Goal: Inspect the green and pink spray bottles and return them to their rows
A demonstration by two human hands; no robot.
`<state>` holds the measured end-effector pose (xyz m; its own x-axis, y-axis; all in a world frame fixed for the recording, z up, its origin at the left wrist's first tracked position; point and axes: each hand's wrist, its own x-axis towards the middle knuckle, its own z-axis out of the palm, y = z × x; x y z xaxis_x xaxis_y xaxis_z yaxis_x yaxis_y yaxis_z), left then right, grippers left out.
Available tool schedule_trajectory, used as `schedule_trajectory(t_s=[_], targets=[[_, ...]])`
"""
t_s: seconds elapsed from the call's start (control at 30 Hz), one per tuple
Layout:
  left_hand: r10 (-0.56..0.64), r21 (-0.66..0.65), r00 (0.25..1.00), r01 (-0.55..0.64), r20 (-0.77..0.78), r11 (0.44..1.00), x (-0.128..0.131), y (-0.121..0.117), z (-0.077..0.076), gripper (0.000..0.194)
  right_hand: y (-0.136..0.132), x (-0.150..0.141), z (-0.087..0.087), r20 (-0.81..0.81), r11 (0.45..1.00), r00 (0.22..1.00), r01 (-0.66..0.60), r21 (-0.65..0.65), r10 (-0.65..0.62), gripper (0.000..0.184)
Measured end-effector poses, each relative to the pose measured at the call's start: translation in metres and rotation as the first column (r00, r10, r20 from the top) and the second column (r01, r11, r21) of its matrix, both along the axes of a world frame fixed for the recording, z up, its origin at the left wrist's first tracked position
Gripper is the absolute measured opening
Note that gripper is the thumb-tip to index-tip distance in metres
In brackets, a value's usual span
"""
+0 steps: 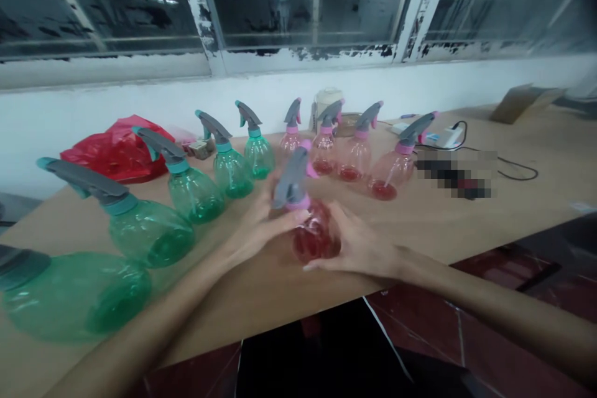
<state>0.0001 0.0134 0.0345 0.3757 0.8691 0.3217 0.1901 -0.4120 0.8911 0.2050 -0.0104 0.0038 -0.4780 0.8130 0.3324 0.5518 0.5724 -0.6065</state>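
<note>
A pink spray bottle (313, 233) with a grey trigger head stands on the wooden table (466, 224) right in front of me. My left hand (263, 224) is wrapped around its neck, just under the pink collar. Against the bottle's lower right side, my right hand (359, 245) cups the round body. A curved row of spray bottles runs behind it: several green ones (196, 189) at the left and several pink ones (357, 152) at the right.
A red plastic bag (116, 149) lies at the back left against the white wall. A white power strip with a black cable (450, 137) sits at the back right, near a cardboard piece (522, 102). The table's front edge drops to a dark red floor.
</note>
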Motion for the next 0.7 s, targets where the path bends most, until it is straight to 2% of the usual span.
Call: schedule_trajectory(t_s=[0.07, 0.17, 0.27, 0.33, 0.47, 0.57, 0.7], targets=[[-0.073, 0.015, 0.988, 0.076, -0.137, 0.997, 0.003, 0.000, -0.009, 0.073, -0.001, 0.022, -0.015, -0.017, 0.997, 0.997, 0.078, 0.000, -0.078, 0.087], [-0.043, 0.042, 0.955, 0.058, -0.293, 0.997, 0.002, 0.002, -0.029, 0.079, -0.004, 0.059, -0.035, -0.058, 0.970, 0.970, 0.239, 0.038, -0.236, 0.092], [-0.016, 0.061, 0.909, 0.046, -0.418, 0.997, -0.004, 0.000, -0.043, 0.079, -0.010, 0.095, -0.044, -0.101, 0.930, 0.927, 0.366, 0.042, -0.360, 0.092], [0.006, 0.073, 0.879, 0.033, -0.477, 0.997, -0.008, -0.004, -0.045, 0.078, -0.016, 0.115, -0.043, -0.119, 0.898, 0.892, 0.441, 0.013, -0.436, 0.086], [0.088, 0.143, 0.816, -0.006, -0.571, 0.990, -0.013, -0.022, -0.035, 0.078, -0.019, 0.147, -0.043, -0.169, 0.832, 0.819, 0.555, -0.009, -0.548, 0.078], [0.196, 0.255, 0.770, -0.045, -0.607, 0.966, -0.020, -0.042, -0.031, 0.069, -0.010, 0.168, -0.055, -0.221, 0.814, 0.799, 0.580, 0.032, -0.560, 0.074], [0.350, 0.405, 0.727, -0.109, -0.591, 0.908, -0.040, -0.075, -0.032, 0.054, 0.003, 0.185, -0.072, -0.208, 0.784, 0.782, 0.614, 0.090, -0.588, 0.079]])
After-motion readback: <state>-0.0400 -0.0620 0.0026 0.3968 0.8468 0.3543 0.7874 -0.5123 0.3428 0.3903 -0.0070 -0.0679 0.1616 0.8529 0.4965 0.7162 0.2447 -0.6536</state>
